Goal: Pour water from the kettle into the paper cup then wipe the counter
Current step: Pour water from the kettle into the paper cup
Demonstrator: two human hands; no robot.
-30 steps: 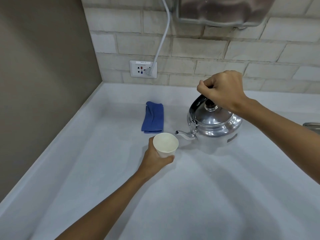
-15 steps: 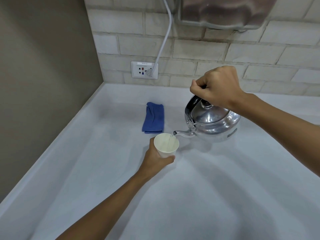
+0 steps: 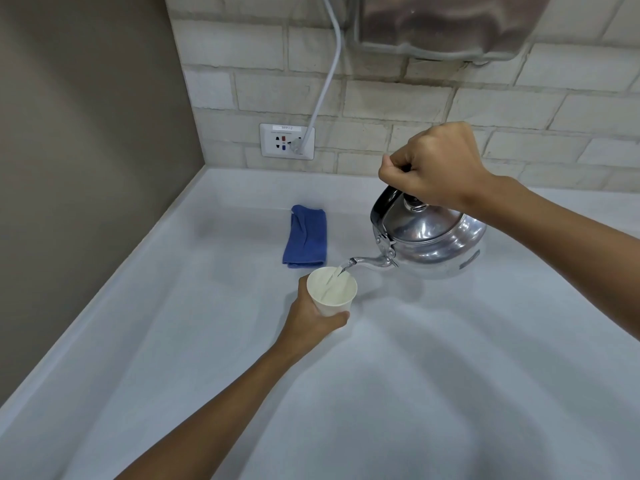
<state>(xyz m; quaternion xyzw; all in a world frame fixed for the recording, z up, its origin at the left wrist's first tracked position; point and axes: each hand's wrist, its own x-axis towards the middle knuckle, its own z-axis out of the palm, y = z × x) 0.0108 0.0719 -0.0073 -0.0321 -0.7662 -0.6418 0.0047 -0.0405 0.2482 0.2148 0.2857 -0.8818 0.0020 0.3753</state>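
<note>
A shiny steel kettle (image 3: 429,244) hangs tilted to the left above the white counter (image 3: 450,358). My right hand (image 3: 433,166) grips its black top handle. A thin stream of water runs from the spout into the white paper cup (image 3: 332,291). My left hand (image 3: 313,317) is wrapped around the cup's lower part and holds it upright just under the spout tip. A folded blue cloth (image 3: 306,241) lies flat on the counter behind the cup, untouched.
A beige wall (image 3: 86,168) closes the counter on the left, a brick-tile wall at the back. A wall socket (image 3: 286,141) with a white cable plugged in sits above the cloth. A metal fixture (image 3: 450,26) hangs on the wall above the kettle.
My right hand has lifted the kettle and tipped it further left. Water began running from the spout into the cup. My left hand stayed on the cup.
</note>
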